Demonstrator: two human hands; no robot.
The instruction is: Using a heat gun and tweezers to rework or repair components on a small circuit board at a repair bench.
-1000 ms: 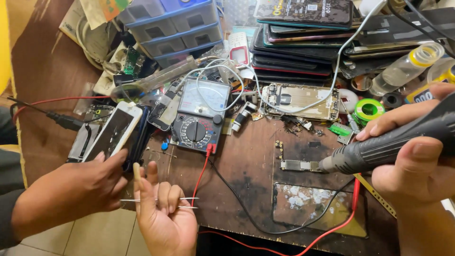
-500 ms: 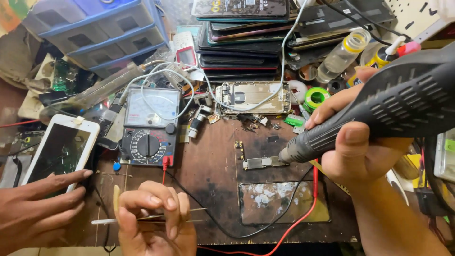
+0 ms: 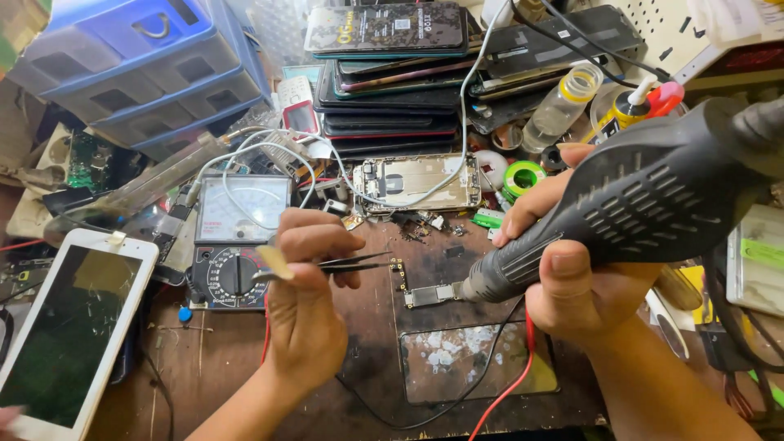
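My left hand (image 3: pixel 306 302) is pinched shut on a pair of tweezers (image 3: pixel 347 264), thumb over the curled fingers, with the thin tips pointing away to the right toward a small perforated strip of circuit board (image 3: pixel 398 273) lying just beyond them on the tabletop (image 3: pixel 229 359). My right hand (image 3: pixel 563 253) is wrapped tight around the dark grey barrel of a hot air gun (image 3: pixel 653 200), thumb pressed along its underside; the nozzle end slants down and to the left of that hand, right at a small logic board (image 3: pixel 433 295) that lies flat between my two hands. Whether the nozzle touches the board I cannot tell. Just below the nozzle sits a clear pane (image 3: pixel 474 359) flecked with white residue, and a red lead (image 3: pixel 510 384) crosses it. Behind my left hand stands an analog multimeter (image 3: pixel 237 245), and farther left of it a white tablet (image 3: pixel 69 327). Beyond both hands an opened phone chassis (image 3: pixel 416 181) lies in front of a stack of phones (image 3: pixel 392 77).
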